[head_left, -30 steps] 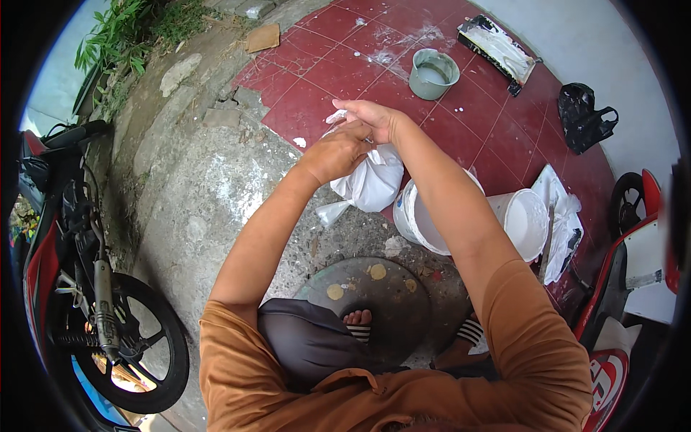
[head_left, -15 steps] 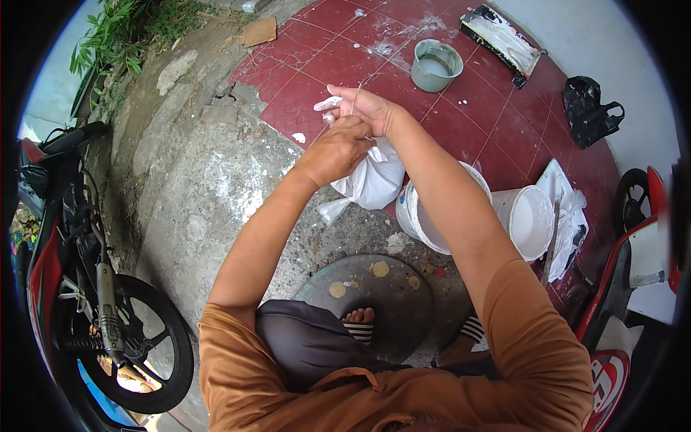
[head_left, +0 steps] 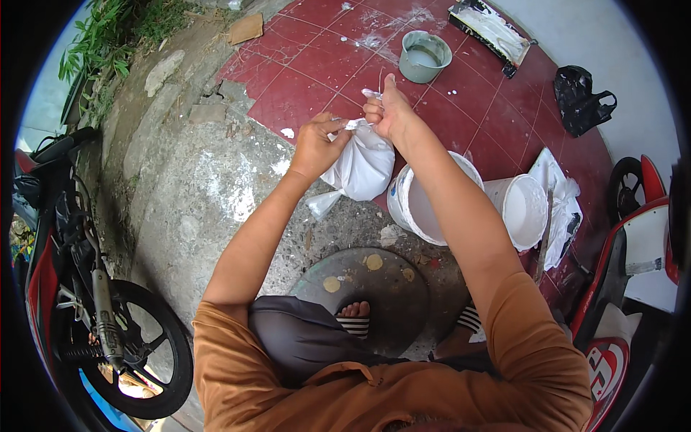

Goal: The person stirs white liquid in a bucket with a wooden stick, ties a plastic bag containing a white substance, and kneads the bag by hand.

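Observation:
A full white plastic bag hangs or rests over the edge between rough concrete and red tiles, its neck gathered at the top. My left hand pinches that neck from the left side. Just right of the neck is my right hand, its fingers curled and its thumb pointing up. A thin pale string shows by its fingers, which look closed on it; white stuff covers a fingertip. A clear corner of plastic sticks out at the bag's lower left.
Two white buckets stand right of the bag, partly behind my right forearm. Farther off are a grey-green pail, a paint-smeared tray and a black plastic bag. Motorbikes flank me, one with a black wheel at left.
My hands have moved apart: the left shifted left and down with the bag's neck, the right moved right. The bag's gathered top now shows between them. The whole view has shifted slightly.

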A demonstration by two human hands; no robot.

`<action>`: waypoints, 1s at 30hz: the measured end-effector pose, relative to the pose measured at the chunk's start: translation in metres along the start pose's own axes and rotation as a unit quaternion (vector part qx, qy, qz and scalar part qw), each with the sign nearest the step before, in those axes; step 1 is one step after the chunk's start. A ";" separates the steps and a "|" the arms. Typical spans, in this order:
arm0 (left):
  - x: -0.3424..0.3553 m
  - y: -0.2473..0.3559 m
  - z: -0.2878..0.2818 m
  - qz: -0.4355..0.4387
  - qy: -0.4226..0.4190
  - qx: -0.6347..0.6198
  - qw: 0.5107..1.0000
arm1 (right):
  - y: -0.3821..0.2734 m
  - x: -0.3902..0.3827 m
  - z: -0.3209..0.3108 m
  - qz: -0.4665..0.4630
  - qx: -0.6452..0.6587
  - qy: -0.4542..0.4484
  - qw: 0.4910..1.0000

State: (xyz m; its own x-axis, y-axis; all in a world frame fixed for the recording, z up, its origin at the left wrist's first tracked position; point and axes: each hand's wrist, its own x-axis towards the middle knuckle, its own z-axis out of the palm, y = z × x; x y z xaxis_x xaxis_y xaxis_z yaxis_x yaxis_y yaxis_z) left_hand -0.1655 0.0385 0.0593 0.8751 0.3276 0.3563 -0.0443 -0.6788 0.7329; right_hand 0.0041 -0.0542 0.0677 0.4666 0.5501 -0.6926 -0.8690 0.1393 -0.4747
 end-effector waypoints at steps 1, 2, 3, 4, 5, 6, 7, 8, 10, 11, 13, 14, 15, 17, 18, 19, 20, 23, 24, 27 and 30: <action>-0.002 0.002 0.003 -0.059 0.005 -0.056 0.997 | 0.000 -0.006 -0.001 0.005 0.007 0.005 1.000; -0.004 0.003 0.006 -0.119 0.010 -0.111 0.987 | 0.003 -0.013 -0.004 0.004 0.007 0.007 1.000; -0.004 0.006 0.007 -0.115 0.009 -0.114 0.987 | 0.004 -0.019 -0.008 -0.005 0.015 0.026 1.000; -0.005 0.008 0.009 -0.117 0.018 -0.129 0.985 | 0.004 -0.024 -0.011 -0.014 0.022 0.045 0.999; -0.006 0.010 0.010 -0.119 0.027 -0.145 0.982 | 0.004 -0.028 -0.013 -0.017 0.022 0.045 0.999; -0.005 0.012 0.012 -0.115 0.026 -0.147 0.982 | 0.004 -0.031 -0.018 -0.019 0.051 0.051 0.997; -0.004 0.014 0.015 -0.160 0.034 -0.164 0.973 | 0.003 -0.034 -0.022 -0.022 0.079 0.056 0.995; -0.003 0.016 0.018 -0.205 0.041 -0.180 0.961 | 0.003 -0.035 -0.024 -0.025 0.080 0.057 0.995; 0.000 0.019 0.013 -0.256 0.040 -0.199 0.945 | 0.008 -0.044 -0.011 -0.051 0.078 0.071 0.993; 0.002 0.021 0.012 -0.309 0.039 -0.217 0.925 | 0.013 -0.051 -0.007 -0.052 0.078 0.070 0.993; 0.003 0.018 0.006 -0.329 0.029 -0.210 0.920 | 0.032 -0.067 0.004 -0.110 0.089 0.060 0.988; 0.004 0.016 0.006 -0.349 0.016 -0.205 0.914 | 0.042 -0.073 0.009 -0.111 0.087 0.060 0.988; 0.006 0.014 0.006 -0.349 0.016 -0.207 0.914 | 0.053 -0.079 0.012 -0.146 0.114 0.060 0.981; 0.007 0.010 0.003 -0.392 0.000 -0.262 0.882 | 0.072 -0.087 0.021 -0.181 0.165 0.054 0.968; 0.008 0.013 0.004 -0.390 -0.002 -0.263 0.882 | 0.076 -0.087 0.018 -0.184 0.165 0.055 0.967; 0.009 0.017 0.005 -0.406 -0.001 -0.278 0.870 | 0.081 -0.087 0.015 -0.155 0.258 0.056 0.952; 0.009 0.020 0.004 -0.423 0.001 -0.292 0.858 | 0.085 -0.086 0.012 -0.124 0.349 0.055 0.927; 0.009 0.030 0.004 -0.440 0.013 -0.326 0.836 | 0.097 -0.082 0.001 -0.125 0.393 0.029 0.911; 0.008 0.030 0.002 -0.441 0.015 -0.325 0.837 | 0.101 -0.082 0.001 -0.122 0.418 0.012 0.900; 0.006 0.032 0.002 -0.468 0.019 -0.357 0.808 | 0.108 -0.081 0.000 -0.109 0.409 -0.009 0.906; 0.008 0.030 0.005 -0.485 0.035 -0.372 0.791 | 0.111 -0.079 0.002 -0.130 0.379 -0.001 0.916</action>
State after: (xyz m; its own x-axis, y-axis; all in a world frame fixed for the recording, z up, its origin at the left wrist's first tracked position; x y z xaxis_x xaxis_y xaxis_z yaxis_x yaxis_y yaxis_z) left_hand -0.1578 0.0174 0.0812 0.6436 0.5107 -0.5701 0.3371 0.4796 0.8102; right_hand -0.1295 -0.0804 0.0709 0.6748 0.4177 -0.6084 -0.5925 0.7981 -0.1092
